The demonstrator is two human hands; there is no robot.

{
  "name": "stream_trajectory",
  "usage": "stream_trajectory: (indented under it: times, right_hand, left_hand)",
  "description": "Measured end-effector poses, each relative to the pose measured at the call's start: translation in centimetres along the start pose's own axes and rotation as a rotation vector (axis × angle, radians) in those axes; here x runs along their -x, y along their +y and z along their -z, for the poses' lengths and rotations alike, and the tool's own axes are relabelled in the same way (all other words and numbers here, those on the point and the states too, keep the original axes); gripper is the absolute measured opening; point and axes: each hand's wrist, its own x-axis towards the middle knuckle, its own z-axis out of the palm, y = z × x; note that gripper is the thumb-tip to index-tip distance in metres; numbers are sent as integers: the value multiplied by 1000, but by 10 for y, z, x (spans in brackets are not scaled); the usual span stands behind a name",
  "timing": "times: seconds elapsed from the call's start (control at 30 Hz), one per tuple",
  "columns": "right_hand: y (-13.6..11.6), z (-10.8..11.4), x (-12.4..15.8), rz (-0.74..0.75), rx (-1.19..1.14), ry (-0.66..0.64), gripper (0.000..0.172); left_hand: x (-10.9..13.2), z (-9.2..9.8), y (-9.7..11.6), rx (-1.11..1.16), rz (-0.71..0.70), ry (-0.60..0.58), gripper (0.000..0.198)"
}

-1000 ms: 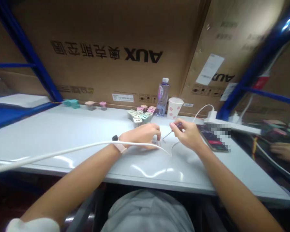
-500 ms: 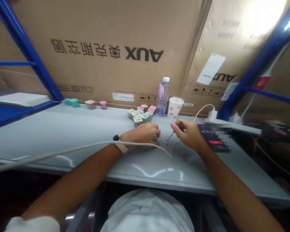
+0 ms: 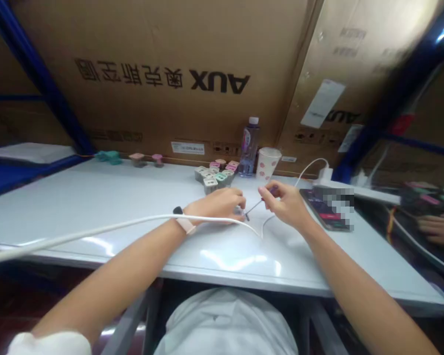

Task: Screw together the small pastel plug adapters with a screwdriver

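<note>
My left hand (image 3: 224, 204), with a watch on its wrist, rests low over the grey table. Its fingers are closed around a small greyish piece, mostly hidden by the hand. In my right hand (image 3: 284, 203) a thin screwdriver (image 3: 254, 206) is pinched by its dark handle. The shaft slants down to the left, and its tip is right by the left fingertips; whether it touches the piece I cannot tell. Just beyond my left hand stands a cluster of small square blocks (image 3: 210, 183) with cream, pink and green tops, several showing two dark marks.
A bottle (image 3: 248, 150) and a paper cup (image 3: 268, 164) stand behind my hands. A phone (image 3: 323, 209) lies right, beside a white power strip (image 3: 358, 191). A white cable (image 3: 133, 224) crosses before me. Pink-topped blocks (image 3: 136, 159) and teal pieces (image 3: 109, 157) lie back left. Another person's hand (image 3: 438, 229) shows far right.
My right hand has moved slightly left, bringing the screwdriver tip from apart up to my left fingertips. The left hand stays nearly in place. Another person's hand now shows more clearly at far right.
</note>
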Motion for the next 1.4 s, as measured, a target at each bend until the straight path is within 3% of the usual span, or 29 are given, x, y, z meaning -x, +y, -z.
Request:
stream_trajectory:
  times: [0.83, 1.2, 1.4]
  right_hand:
    - [7, -2, -1, -58, -29, 105, 54]
    - [11, -6, -1, -46, 14, 5, 29]
    - [10, -5, -2, -45, 20, 0, 27]
  left_hand:
    - [-1, -3, -4, 170, -66, -13, 11]
    - [3, 6, -5, 99, 18, 22, 43]
    - [3, 6, -3, 77, 33, 25, 34]
